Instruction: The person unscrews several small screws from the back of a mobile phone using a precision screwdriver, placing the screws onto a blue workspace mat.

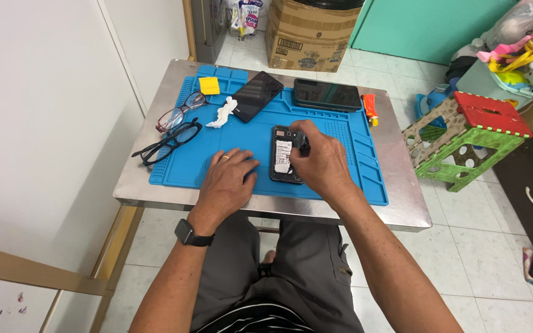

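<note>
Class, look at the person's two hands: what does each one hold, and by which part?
The right hand pinches a small dark part over the opened phone; where exactly cannot be told. The left hand rests flat on the blue mat, holding nothing.

Matt blue rubbery mat (347, 154) on a brushed, dully shining metal table (402, 185).

The right hand (319, 161) pinches a small black part (304, 143) over the opened phone (284, 161); the left hand (226, 182) lies flat beside it.

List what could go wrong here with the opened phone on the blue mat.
1. The right hand pinches a small dark part over the opened black phone; a slip could drop it into the exposed insides.
2. The left hand lies flat on the blue silicone mat, beside the phone rather than gripping it, so the phone may slide.
</note>
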